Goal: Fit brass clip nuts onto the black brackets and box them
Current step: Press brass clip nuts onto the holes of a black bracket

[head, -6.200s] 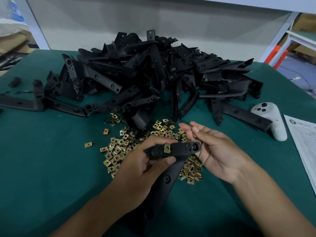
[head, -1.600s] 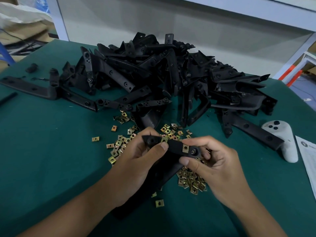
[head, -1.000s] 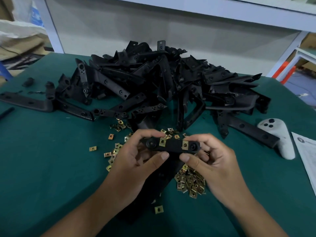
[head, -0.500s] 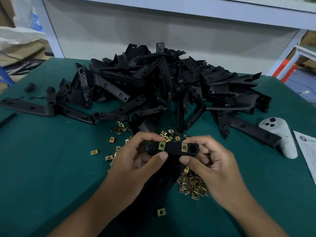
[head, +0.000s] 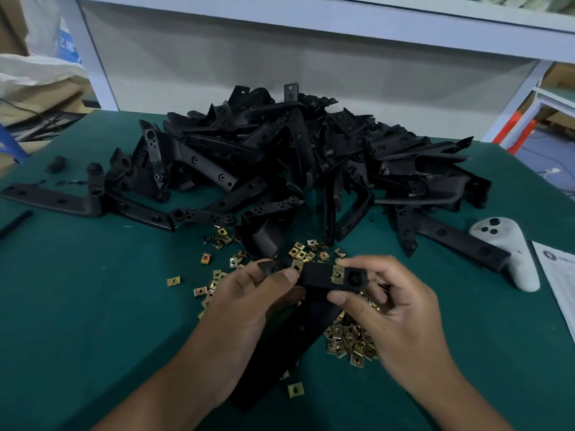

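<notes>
- Nearest us, a single loose clip nut (head: 295, 390) lies on the green table (head: 77, 321) just in front of our wrists, beside the long leg of the bracket (head: 317, 278) we hold.
- Our left hand (head: 249, 303) grips the left end of that bracket's short bar, thumb on top and fingers curled under it.
- Our right hand (head: 392, 309) pinches the right end, thumb below and forefinger over the top, fingers clamped on the bar.
- Two brass nuts sit on the bar: the left nut (head: 297, 266) by our left thumb and the right nut (head: 338, 274) next to the round hole. Both look seated, so we judge this bracket fitted or nearly so.
- Under and just beyond our hands, the scatter of loose nuts (head: 351, 340) spreads over the table, with plenty left.
- Farther back, the big heap of black brackets (head: 295, 157) covers the middle of the table; we see no brass on any of them, so most of the fitting appears to lie ahead.
- To the right, a white controller (head: 510, 253) and a sheet of paper (head: 560, 275) lie beside the heap.
- We see no box anywhere, so we cannot tell how many brackets are packed; boxing this one is not yet done.
</notes>
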A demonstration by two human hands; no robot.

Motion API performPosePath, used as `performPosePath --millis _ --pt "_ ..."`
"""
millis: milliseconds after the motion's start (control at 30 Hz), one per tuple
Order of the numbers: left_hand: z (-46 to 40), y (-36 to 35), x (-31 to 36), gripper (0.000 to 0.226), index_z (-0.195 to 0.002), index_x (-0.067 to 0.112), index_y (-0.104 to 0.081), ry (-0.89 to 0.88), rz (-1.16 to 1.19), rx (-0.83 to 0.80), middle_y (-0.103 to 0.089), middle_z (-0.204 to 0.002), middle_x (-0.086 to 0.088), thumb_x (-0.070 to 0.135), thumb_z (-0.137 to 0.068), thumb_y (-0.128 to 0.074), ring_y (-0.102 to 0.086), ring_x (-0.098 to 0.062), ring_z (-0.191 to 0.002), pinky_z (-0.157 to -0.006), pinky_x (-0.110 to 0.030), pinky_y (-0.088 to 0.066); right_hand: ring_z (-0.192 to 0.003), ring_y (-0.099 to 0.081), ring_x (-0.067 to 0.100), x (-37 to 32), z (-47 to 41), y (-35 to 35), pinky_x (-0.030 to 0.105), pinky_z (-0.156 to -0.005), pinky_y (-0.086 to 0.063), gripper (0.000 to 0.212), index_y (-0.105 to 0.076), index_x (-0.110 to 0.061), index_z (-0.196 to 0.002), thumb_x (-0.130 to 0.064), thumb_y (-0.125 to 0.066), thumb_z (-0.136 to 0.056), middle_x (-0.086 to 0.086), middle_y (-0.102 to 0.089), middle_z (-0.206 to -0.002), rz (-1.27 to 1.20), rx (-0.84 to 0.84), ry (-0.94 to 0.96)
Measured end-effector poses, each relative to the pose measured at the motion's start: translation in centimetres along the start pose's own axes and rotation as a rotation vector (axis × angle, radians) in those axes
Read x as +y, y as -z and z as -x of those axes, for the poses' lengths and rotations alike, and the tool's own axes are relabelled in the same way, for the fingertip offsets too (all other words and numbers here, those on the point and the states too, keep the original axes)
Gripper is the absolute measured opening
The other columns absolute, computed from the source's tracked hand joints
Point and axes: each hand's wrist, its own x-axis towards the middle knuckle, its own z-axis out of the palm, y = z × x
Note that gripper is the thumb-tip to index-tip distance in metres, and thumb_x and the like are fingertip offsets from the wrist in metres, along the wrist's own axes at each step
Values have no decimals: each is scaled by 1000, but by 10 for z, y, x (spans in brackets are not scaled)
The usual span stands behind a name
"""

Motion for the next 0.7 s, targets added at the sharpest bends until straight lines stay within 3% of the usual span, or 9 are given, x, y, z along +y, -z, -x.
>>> performPosePath --millis 200,333,433,500,600,700 --pt "2 -5 1 30 -51 19 -60 26 81 70 -75 -86 -18 26 -65 -86 -76 -28 -83 -67 -29 -61 -63 -43 5 -2 2 -3 19 -62 -42 30 -70 -43 -108 -51 -77 -80 0 -45 -67 -20 40 47" --pt "5 -8 2 42 -81 -10 -57 73 68 67 -67 -109 -35 27 -73 -77 -70 -40 -102 -83 -39 -62 -62 -42 5 -3 4 -5 20 -61 -42 30 -69 -46 -110 -56 -75 -82 -3 -41 -66 -24 48 43" --pt "9 -11 5 51 -92 -14 -61 67 56 59 -70 -114 -27 30 -72 -80 -69 -37 -106 -87 -37 -61 -62 -43 6 -3 4 -3 24 -60 -45 29 -69 -47 -109 -56 -74 -82 -8 -40 -65 -19 43 11" --pt "11 -15 10 44 -94 -1 -73 43 -11 25 -72 -114 -23 37 -73 -82 -69 -34 -109 -90 -39 -58 -63 -44 4 -4 1 -2 23 -61 -47 28 -70 -45 -108 -55 -75 -82 -12 -39 -65 -53 51 -11" --pt "16 -21 20 36 -98 19 -75 -60 -139 -24 -74 -98 -17 40 -72 -89 -74 -27 -95 -78 -27 -58 -66 -47 4 -11 -5 3 22 -66 -49 30 -73 -41 -104 -55 -79 -78 -4 -42 -66 -143 68 -51" --pt "23 -28 28 31 -101 39 -73 -336 -376 2 -76 -87 8 32 -74 -87 -73 -4 -82 -71 -10 -53 -66 -49 3 -25 -9 17 19 -66 -48 32 -73 -41 -103 -54 -81 -75 -8 -50 -67 -194 51 -53"
